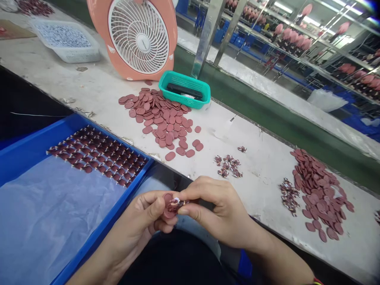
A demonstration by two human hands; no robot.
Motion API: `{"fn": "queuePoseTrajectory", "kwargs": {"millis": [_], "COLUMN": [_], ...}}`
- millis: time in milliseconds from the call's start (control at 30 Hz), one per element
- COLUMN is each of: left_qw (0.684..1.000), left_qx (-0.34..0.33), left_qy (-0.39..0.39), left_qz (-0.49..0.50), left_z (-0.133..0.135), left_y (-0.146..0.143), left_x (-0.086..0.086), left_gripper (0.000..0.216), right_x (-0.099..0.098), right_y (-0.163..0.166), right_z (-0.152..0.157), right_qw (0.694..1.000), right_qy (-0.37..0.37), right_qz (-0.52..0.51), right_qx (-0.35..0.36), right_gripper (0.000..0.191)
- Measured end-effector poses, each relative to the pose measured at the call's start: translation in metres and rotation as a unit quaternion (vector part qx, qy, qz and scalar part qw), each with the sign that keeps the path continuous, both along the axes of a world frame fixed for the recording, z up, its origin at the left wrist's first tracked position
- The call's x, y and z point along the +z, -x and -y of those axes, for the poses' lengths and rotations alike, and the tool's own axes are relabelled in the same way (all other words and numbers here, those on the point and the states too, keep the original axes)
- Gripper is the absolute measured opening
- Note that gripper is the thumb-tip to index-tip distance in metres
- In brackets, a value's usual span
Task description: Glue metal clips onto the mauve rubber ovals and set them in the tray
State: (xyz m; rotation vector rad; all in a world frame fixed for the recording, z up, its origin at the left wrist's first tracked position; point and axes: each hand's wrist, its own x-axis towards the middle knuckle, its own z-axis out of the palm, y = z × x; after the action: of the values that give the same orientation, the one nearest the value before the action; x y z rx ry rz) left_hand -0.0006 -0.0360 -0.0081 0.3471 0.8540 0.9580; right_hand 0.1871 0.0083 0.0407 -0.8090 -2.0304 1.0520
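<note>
Near the table's front edge, my left hand [148, 215] pinches a reddish-brown oval disc [168, 196] between thumb and fingers. My right hand [213, 206] grips a small dark brown figure-like piece [175, 204] with white and tan bits, pressed against the disc's face. Fingertips partly hide both parts. Ahead of my hands lies a wide heap of similar oval discs [166, 118]. Right of that heap sits a little cluster of the dark brown pieces [228, 165], with a single one [242, 149] apart from it.
At left, a blue tray [130, 190] lined with thin sheet holds rows of disc-and-piece assemblies [99, 152]. An orange fan [101, 23], a green basket [204, 93] with a black object and a white tub [80, 57] stand behind. More discs [320, 190] and dark pieces [288, 196] lie right.
</note>
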Motion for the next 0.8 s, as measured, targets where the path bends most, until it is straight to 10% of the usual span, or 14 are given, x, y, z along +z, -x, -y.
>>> {"fn": "queuePoseTrajectory", "kwargs": {"millis": [800], "left_qw": [0.999], "left_qx": [0.015], "left_qy": [0.028], "left_qz": [-0.014], "left_z": [-0.0054], "left_y": [-0.008], "left_x": [0.0033], "left_gripper": [0.036], "right_x": [-0.0054], "right_y": [-0.0025], "right_z": [-0.0054], "right_qw": [0.997], "right_qy": [-0.065], "right_qz": [0.014], "right_qx": [0.034], "right_gripper": [0.011]}}
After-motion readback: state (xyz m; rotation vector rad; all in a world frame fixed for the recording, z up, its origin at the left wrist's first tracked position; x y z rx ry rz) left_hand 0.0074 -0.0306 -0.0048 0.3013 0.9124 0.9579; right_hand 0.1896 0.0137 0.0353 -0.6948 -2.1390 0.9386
